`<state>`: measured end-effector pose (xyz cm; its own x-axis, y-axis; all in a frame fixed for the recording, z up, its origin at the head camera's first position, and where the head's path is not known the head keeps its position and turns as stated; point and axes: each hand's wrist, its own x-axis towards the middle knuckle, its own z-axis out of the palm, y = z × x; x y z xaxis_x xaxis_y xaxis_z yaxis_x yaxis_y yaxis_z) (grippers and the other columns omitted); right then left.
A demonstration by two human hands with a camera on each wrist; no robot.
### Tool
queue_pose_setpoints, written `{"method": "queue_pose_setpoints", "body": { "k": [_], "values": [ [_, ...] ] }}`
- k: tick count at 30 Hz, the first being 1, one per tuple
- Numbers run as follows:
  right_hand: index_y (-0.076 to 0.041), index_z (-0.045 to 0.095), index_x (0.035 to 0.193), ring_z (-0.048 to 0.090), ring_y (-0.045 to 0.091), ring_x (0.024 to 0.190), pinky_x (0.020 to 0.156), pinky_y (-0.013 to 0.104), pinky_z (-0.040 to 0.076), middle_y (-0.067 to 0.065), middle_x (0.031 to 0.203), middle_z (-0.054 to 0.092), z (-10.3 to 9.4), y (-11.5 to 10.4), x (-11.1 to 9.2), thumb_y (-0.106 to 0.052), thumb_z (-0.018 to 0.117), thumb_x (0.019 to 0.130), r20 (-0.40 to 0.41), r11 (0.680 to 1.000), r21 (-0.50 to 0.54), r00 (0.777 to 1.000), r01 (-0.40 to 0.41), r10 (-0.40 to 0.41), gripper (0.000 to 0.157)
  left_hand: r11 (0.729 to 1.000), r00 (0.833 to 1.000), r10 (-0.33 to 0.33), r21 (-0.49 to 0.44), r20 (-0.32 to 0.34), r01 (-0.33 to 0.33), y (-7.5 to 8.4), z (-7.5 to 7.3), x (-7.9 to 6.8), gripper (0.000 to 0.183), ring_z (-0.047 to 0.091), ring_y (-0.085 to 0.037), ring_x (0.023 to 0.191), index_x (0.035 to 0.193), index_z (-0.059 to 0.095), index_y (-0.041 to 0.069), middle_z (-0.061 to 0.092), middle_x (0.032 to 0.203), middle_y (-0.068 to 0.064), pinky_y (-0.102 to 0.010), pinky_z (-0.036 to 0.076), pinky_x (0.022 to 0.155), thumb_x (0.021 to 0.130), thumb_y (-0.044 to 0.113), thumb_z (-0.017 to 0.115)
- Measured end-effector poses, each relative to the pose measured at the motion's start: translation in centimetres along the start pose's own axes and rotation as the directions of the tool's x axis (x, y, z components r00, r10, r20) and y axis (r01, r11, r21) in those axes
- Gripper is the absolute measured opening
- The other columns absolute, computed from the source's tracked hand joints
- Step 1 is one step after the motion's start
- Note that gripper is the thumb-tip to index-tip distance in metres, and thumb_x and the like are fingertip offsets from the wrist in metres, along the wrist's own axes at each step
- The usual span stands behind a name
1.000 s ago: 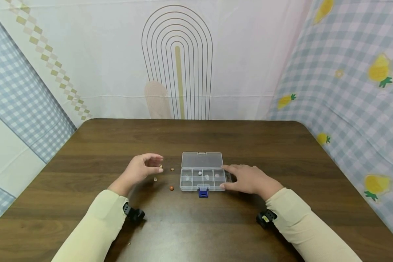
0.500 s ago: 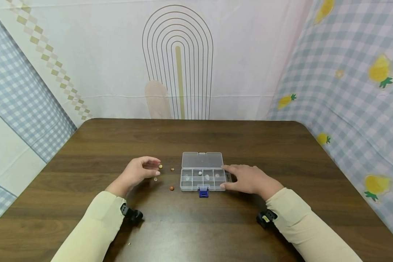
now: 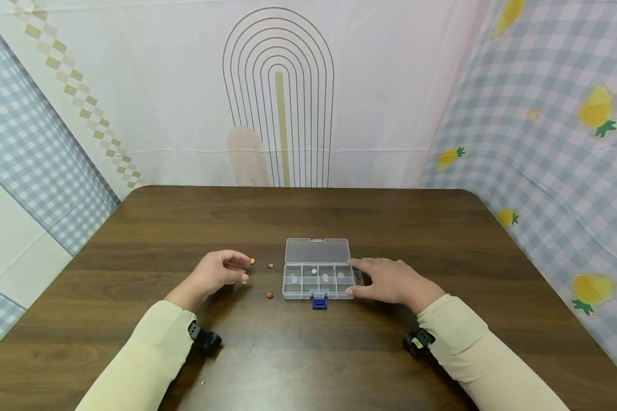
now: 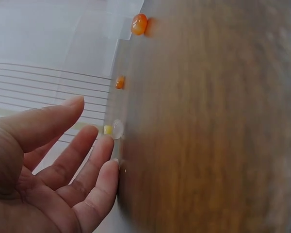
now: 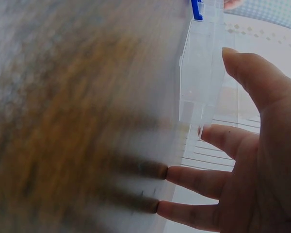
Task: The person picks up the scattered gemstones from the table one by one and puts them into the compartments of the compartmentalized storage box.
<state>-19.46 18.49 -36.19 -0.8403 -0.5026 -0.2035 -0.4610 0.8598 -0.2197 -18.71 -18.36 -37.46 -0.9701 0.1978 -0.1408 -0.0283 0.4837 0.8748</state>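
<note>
A clear compartment box [image 3: 316, 251] lies with its lid folded back and its blue latch [image 3: 319, 303] towards me. Inside are several small pale beads. My right hand [image 3: 393, 279] spreads its thumb and index finger along the box's right end, while other fingertips reach the tabletop in the right wrist view. To the left of the box, my left hand [image 3: 212, 275] hovers by a yellow bead [image 3: 252, 261] and a clear oval bead [image 4: 118, 129], its fingers parted. An orange bead [image 4: 139, 24] and a smaller orange-brown bead [image 3: 270, 265] lie between that hand and the box.
The brown wooden table [image 3: 308, 220] ends at a patterned cloth [image 3: 380, 97] hung behind it. A tiny pale speck [image 3: 203, 382] lies near the left forearm. Each wrist carries a black camera [image 3: 207, 341].
My left hand has drawn back slightly towards the left and down, uncovering the yellow bead; its thumb is now by the clear bead. The right hand and the box have stayed put.
</note>
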Motion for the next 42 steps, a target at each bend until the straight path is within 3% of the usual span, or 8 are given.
{"method": "queue_pose_setpoints", "body": {
  "k": [8, 20, 42],
  "values": [
    [-0.017, 0.042, 0.147, 0.046, 0.037, 0.129, 0.098, 0.062, 0.038, 0.015, 0.144, 0.048, 0.0, 0.0, 0.0, -0.066, 0.053, 0.087, -0.002, 1.0, 0.0, 1.0, -0.001, 0.001, 0.078, 0.996, 1.0, 0.01, 0.091, -0.007, -0.009, -0.2, 0.1, 0.0, 0.032, 0.06, -0.018, 0.086, 0.112, 0.064, -0.008, 0.065, 0.107, -0.019, -0.028, 0.05, 0.069, 0.081, -0.002, 0.073],
    [-0.017, 0.042, 0.147, 0.045, 0.038, 0.13, 0.099, 0.063, 0.037, 0.015, 0.144, 0.047, 0.0, -0.2, 0.0, -0.065, 0.054, 0.087, -0.002, 1.0, 0.007, 1.0, -0.006, 0.006, 0.077, 0.979, 0.999, 0.037, 0.2, 0.003, -0.037, 0.0, 0.5, 0.1, 0.027, 0.061, -0.019, 0.081, 0.104, 0.067, -0.007, 0.066, 0.096, -0.014, -0.034, 0.052, 0.075, 0.077, -0.009, 0.073],
    [-0.018, 0.042, 0.147, 0.045, 0.036, 0.131, 0.099, 0.063, 0.037, 0.013, 0.145, 0.047, 0.0, 0.0, 0.1, -0.064, 0.054, 0.088, 0.0, 1.0, 0.001, 1.0, -0.003, 0.003, 0.076, 0.964, 0.999, 0.034, 0.263, -0.001, -0.033, 0.1, 1.0, 0.4, 0.022, 0.056, -0.016, 0.075, 0.097, 0.069, -0.004, 0.062, 0.082, -0.006, -0.03, 0.049, 0.069, 0.077, -0.012, 0.071]
  ]
}}
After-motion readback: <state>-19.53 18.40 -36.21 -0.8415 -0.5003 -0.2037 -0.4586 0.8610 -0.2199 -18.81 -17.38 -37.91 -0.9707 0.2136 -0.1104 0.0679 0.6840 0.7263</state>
